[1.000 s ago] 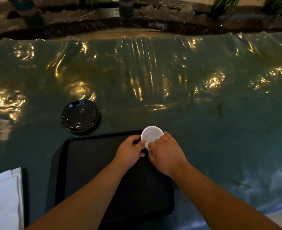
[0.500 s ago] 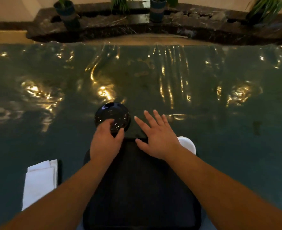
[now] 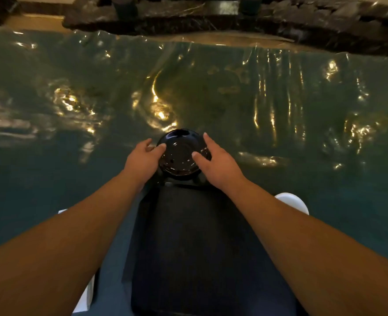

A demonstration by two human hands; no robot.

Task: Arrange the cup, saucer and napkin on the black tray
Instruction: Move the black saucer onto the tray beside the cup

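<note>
The glossy black saucer (image 3: 180, 156) is at the far edge of the black tray (image 3: 199, 247). My left hand (image 3: 142, 160) grips its left rim with the thumb on top. My right hand (image 3: 218, 163) grips its right rim, thumb on the inside and fingers around the far side. I cannot tell whether the saucer is lifted. The white cup (image 3: 294, 201) stands by the tray's right side, partly hidden behind my right forearm; whether it rests on the tray is unclear. The white napkin (image 3: 85, 297) lies left of the tray, mostly covered by my left forearm.
A shiny, wrinkled green plastic cover (image 3: 256, 99) spreads over the whole table. Beyond the table's far edge runs a dark stone ledge (image 3: 211, 17) with planters.
Both hands let go of the white cup at the tray's right corner and moved forward to the black saucer. They now grip it from both sides. The view shifted left.
</note>
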